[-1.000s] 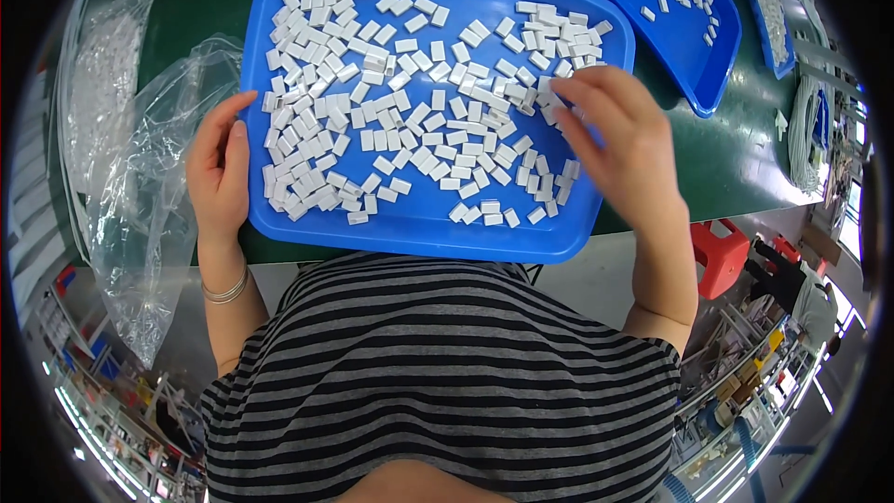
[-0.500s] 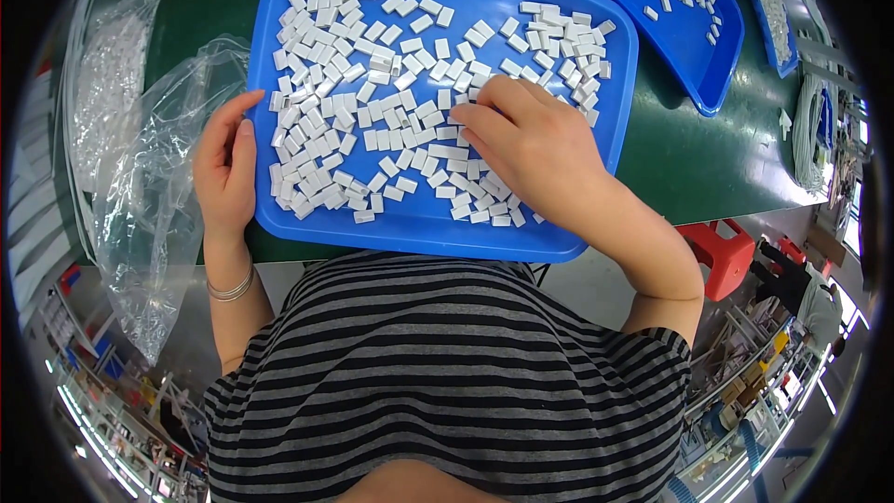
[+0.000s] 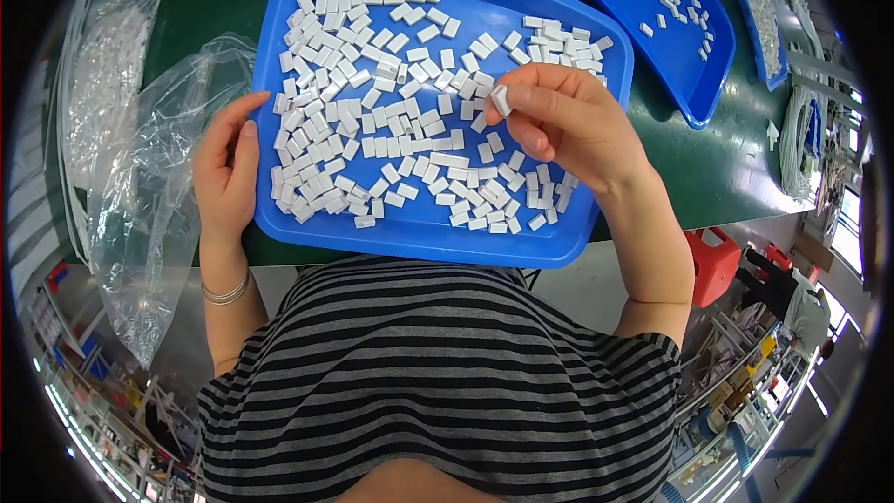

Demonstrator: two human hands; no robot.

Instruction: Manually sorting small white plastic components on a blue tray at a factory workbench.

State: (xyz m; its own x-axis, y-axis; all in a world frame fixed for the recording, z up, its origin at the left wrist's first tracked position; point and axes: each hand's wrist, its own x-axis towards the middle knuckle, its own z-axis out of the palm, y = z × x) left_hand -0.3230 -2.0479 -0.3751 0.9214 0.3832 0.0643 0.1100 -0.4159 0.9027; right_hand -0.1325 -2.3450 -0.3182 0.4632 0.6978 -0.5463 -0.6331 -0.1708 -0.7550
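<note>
In front of me a large blue tray (image 3: pixel 419 240) holds many small white rectangular plastic pieces (image 3: pixel 321 144), scattered in one layer with some overlapping. My right hand (image 3: pixel 573 121) is above the tray's right half, pinching one small white plastic piece (image 3: pixel 501 101) between thumb and forefinger. The held piece is tilted, lifted clear of those lying below. My left hand (image 3: pixel 226 168) rests against the tray's left rim, fingers loosely curved and apart, holding no piece.
Left of the tray lie clear plastic bags (image 3: pixel 144 196), one with small pale parts inside. A second blue tray (image 3: pixel 694 84) with fewer white pieces stands at the far right, beside a third tray (image 3: pixel 759 28). Cable bundles (image 3: pixel 796 144) lie on the green table (image 3: pixel 726 186); a red stool (image 3: pixel 712 265) stands below.
My right hand has risen from the pieces and turned, moving slightly right, with one white piece now visible in its pinch. The left hand stays at the rim.
</note>
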